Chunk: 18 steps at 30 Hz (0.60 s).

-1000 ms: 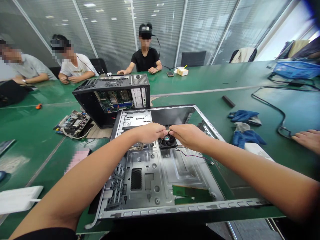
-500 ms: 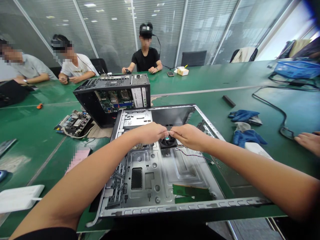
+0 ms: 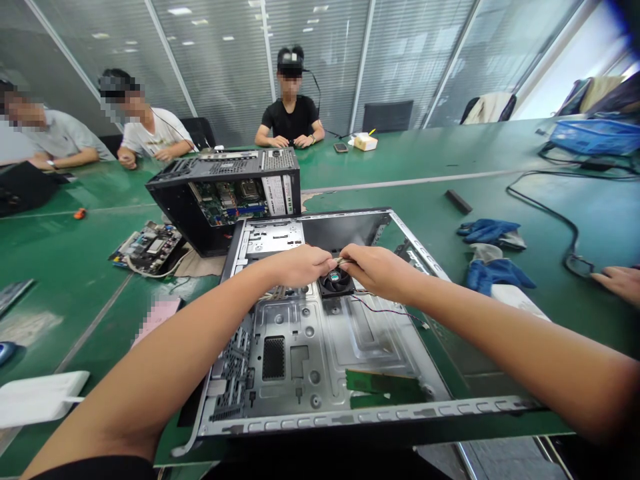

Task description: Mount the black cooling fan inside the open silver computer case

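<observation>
In the head view an open computer case (image 3: 280, 423) lies flat on the table in front of me. My left hand (image 3: 313, 262) and my right hand (image 3: 367, 268) meet over its far half, both with fingers pinched closed. A thin, pale bundle that looks like cable (image 3: 343, 261) runs between the fingertips of both hands. Just below them sits a black cooling fan (image 3: 336, 283), partly covered by my fingers. A thin fan wire (image 3: 390, 309) trails from it to the right. Green memory modules (image 3: 383, 383) lie in the near right part of the case.
Beyond stands a second computer case (image 3: 225, 170), upright with its side open. A motherboard (image 3: 150, 247) lies left of it. Blue gloves (image 3: 500, 277), a black cable (image 3: 560, 213) and another person's hand (image 3: 617, 283) are at right. Several people sit across the green table (image 3: 400, 167).
My right hand has turned slightly and risen a little, so the pale cable now shows between the fingertips. My left hand stays almost in place. The person opposite has brought both hands together.
</observation>
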Tool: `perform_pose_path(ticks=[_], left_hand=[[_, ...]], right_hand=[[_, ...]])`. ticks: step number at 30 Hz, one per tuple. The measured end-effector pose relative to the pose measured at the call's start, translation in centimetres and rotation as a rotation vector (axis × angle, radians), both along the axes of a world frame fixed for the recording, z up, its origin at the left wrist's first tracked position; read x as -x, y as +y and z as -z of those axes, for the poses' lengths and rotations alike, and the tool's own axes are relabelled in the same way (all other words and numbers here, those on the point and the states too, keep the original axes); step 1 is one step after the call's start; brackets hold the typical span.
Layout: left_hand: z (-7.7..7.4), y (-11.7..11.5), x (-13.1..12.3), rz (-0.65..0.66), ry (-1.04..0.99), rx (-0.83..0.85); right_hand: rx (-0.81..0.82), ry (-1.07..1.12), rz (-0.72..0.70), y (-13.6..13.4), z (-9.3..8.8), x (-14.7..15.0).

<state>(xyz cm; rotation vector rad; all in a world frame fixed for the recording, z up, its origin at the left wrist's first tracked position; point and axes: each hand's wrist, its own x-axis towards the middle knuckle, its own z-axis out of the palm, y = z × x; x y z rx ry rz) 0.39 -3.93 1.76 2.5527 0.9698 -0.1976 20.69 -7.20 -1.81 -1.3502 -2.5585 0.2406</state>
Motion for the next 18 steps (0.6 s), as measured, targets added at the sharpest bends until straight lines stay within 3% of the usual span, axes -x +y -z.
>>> perform_pose_path(ticks=[18], left_hand=[[-0.29,-0.37,-0.18,0.031,0.029,-0.034]], right_hand=[[0.007,-0.044,-0.017,-0.02,-0.33,-0.12]])
